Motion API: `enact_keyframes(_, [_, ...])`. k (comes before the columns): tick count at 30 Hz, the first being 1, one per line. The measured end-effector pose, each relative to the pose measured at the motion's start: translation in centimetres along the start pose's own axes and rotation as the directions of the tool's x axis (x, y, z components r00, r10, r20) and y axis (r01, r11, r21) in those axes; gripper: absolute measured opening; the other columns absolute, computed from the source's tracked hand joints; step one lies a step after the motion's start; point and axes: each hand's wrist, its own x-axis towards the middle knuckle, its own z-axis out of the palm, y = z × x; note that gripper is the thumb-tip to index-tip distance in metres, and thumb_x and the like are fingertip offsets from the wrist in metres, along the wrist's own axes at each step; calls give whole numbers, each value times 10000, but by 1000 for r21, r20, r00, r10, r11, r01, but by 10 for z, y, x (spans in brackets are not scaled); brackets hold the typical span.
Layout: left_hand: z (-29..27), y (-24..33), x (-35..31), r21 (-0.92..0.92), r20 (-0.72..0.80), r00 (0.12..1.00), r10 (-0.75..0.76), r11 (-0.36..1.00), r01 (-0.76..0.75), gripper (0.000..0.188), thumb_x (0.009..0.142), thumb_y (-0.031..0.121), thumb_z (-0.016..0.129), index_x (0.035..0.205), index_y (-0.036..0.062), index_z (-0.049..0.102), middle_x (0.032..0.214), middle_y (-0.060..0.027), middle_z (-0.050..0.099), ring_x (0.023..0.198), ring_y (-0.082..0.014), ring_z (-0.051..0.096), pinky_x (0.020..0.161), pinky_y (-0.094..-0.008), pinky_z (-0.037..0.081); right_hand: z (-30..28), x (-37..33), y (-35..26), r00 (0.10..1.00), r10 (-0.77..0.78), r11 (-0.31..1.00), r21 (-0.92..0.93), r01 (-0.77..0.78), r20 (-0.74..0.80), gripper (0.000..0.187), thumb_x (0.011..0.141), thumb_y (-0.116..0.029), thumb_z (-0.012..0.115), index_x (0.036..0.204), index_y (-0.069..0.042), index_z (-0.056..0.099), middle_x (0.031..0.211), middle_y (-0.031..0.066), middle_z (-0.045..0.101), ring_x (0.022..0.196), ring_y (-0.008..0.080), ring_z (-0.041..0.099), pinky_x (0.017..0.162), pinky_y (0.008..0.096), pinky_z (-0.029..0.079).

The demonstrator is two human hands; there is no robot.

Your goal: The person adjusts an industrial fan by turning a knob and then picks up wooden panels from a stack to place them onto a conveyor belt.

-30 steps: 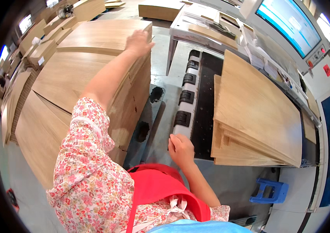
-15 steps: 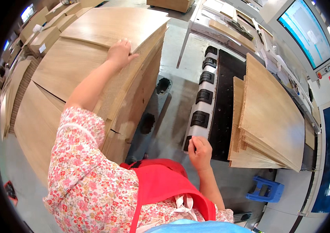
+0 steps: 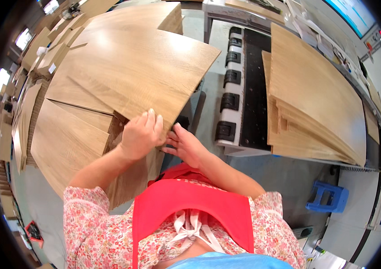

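Note:
A wood-grain panel point(image 3: 141, 67) lies slanted across the top of the stack at the left, its near corner reaching toward my body. My left hand point(image 3: 143, 134) is closed on the near edge of this panel, fingers on its top face. Close beside that corner is my right hand point(image 3: 186, 145), its thumb and fingers apart, the fingertips close to the left hand. Whether the right fingertips touch the panel is hard to tell. Beneath lie more wood-grain panels point(image 3: 65, 139), one angled toward the left.
To the right, several fanned panels point(image 3: 316, 89) rest on a black machine bed point(image 3: 255, 98) edged with black rollers point(image 3: 229, 101). A blue plastic stool point(image 3: 328, 197) stands on the floor at lower right. A screen point(image 3: 349, 15) is at upper right, and more board stacks point(image 3: 51, 58) line the far left.
The top panel has swung round and come nearer to me. My left hand moved from the stack's far part to the near corner; my right hand left the machine's side and joined it.

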Motion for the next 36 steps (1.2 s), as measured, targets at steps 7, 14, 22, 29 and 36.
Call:
enact_keyframes(7, [-39,59,-32,-634,-155,961,-230,769,82,384,745,325,671,946,5,603,953,-148,632,797,-256,617,674,-333,503,-4,-36,6,996,-79,997,-17,78,-48,453,896,-324,599,1221,-42,458,1141,84,548,1023,189,551,791,365,499])
enact_keyframes(14, [4,44,-88,-469,808,504,-307,-852,233,401,918,382,543,1136,46,565,1022,-43,636,908,-164,590,827,-338,458,-29,-74,9,996,-78,994,-77,75,-42,494,881,-321,617,1248,-43,438,1139,97,553,965,211,572,756,375,506])
enact_keyframes(22, [60,40,-66,-473,756,397,-521,-854,-218,428,921,353,514,1263,98,476,1187,-69,582,1085,-228,565,904,-388,465,-55,-121,8,925,-122,992,-85,98,-360,460,885,-304,608,1261,-105,432,1109,101,571,921,237,592,656,380,524])
enact_keyframes(29, [53,48,-51,-567,681,411,-606,-791,-228,412,898,164,570,1282,87,445,1231,-60,542,1119,-214,535,933,-377,454,-69,-127,8,794,-457,874,-369,317,-400,432,948,-224,502,1308,-17,381,1200,131,522,1034,230,547,841,357,489])
enact_keyframes(36, [48,47,-50,-579,678,403,-614,-785,-221,463,882,141,592,1303,80,411,1233,-68,532,1126,-217,526,949,-387,441,-68,-119,9,771,-470,869,-377,321,-429,417,978,-223,430,1333,-17,356,1247,117,493,1114,207,495,929,334,418])
